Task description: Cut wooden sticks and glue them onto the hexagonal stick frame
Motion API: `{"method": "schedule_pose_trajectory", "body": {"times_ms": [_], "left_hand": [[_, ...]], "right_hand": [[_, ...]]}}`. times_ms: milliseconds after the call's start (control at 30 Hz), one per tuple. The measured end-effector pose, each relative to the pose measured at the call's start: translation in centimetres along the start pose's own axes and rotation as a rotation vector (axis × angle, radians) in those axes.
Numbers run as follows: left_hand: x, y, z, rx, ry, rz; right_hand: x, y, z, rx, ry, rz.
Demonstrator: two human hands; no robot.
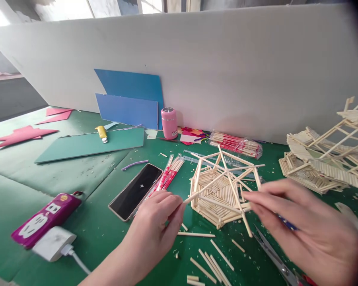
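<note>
An open frame of thin wooden sticks [226,171] stands on the green table, with crossed sticks over its top and a ringed stick base [211,192]. My left hand [158,218] is closed in a pinch on the near-left end of a wooden stick [207,184] that slants across the frame's top. On the other side, my right hand [298,218] pinches at the frame's right edge; its fingertips partly hide what they grip. A small blue item [287,222] shows below the right fingers, too covered to identify. Scissors [276,254] lie open beneath that hand.
Loose cut sticks [210,266] lie in front. A phone [135,190] and bagged sticks [170,172] are left of the frame; a pink bottle [169,123] and a larger stick pack [235,143] stand behind. Another stick model [325,159] is at right, a yellow cutter [101,133] at left.
</note>
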State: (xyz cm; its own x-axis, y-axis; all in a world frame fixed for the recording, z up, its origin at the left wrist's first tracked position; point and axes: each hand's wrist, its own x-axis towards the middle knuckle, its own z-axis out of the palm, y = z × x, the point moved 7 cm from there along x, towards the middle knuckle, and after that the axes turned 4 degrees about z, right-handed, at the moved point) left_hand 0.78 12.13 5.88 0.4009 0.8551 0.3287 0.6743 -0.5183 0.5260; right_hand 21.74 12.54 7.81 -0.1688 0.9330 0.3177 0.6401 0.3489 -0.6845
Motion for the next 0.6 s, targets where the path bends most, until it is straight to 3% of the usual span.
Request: {"method": "schedule_pose_trajectory", "body": {"times_ms": [33,133,267,600], "left_hand": [[0.1,0.0,0.0,0.001,0.003,-0.003],[0.1,0.0,-0.1,0.0,0.007,-0.009],[0.0,-0.1,0.1,-0.015,-0.007,-0.005],[0.0,-0.4,0.0,-0.042,0.003,-0.024]], "right_hand": [[0.8,-2.3,1.7,-0.058,-0.098,-0.209],[2.3,-5.1,4.9,-0.145,-0.229,-0.407],[2.7,-5.5,6.3,-0.176,-0.287,-0.445],[2.6,-5.2,7.0,-0.194,-0.305,-0.433]]}}
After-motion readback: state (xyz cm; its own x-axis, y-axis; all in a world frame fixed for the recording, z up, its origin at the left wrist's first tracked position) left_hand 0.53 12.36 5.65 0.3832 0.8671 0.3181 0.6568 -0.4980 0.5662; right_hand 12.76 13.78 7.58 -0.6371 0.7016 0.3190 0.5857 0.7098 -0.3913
